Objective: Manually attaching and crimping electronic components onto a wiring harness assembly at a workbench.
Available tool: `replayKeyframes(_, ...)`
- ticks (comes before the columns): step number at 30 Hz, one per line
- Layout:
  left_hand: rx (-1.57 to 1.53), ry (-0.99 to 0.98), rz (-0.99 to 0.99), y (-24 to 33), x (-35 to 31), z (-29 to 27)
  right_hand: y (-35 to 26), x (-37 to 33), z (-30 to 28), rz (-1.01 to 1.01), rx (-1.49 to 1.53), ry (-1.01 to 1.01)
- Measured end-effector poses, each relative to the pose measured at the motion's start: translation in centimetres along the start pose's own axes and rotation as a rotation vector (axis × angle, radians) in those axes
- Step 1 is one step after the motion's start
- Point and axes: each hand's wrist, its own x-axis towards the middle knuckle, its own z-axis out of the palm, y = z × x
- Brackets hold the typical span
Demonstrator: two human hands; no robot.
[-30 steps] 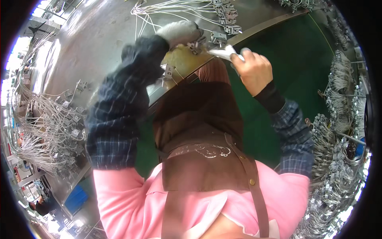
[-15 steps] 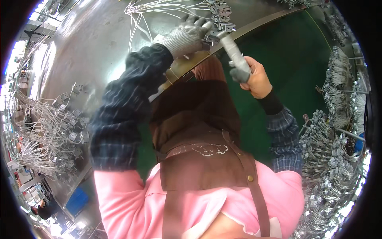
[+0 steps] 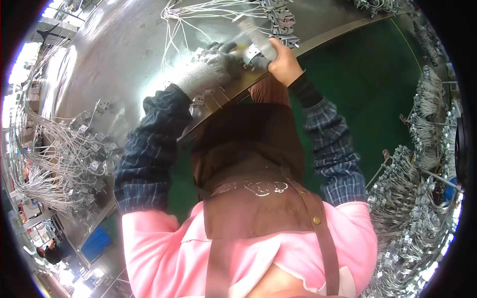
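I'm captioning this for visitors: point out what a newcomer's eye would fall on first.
The brown apron over a pink top fills the lower middle. Above it, by the metal table, the right hand grips a pale tool close to the gloved left hand. Pale wires with metal parts crowd the left side, silvery bundles the right.

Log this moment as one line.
left hand: gloved, over metal table, grip unclear | right hand: gripping pale tool | on table: white cables, metal parts
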Motion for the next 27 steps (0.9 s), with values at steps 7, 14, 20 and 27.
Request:
replayKeyframes(7, -0.159, -0.112, -0.044, -0.2, -0.1, -0.7, -3.3, 1.3, -0.8, -0.188, -0.508, -0.295)
replayKeyframes(14, -0.554, -0.178, -0.312, -0.4, 1.2, 0.9, -1.0, -1.8, -2.0, -0.245, -0.421, -0.114)
replayKeyframes(20, -0.314, -0.202, -0.236, 2.6, 1.4, -3.5, -5.8, -1.0, -7.4, -0.453, -1.017, -0.077)
replayKeyframes(27, -0.314, -0.151, -0.314, 1.8, 0.8, -2.7, -8.9, 1.3, -6.4, -0.765, -1.225, -0.179)
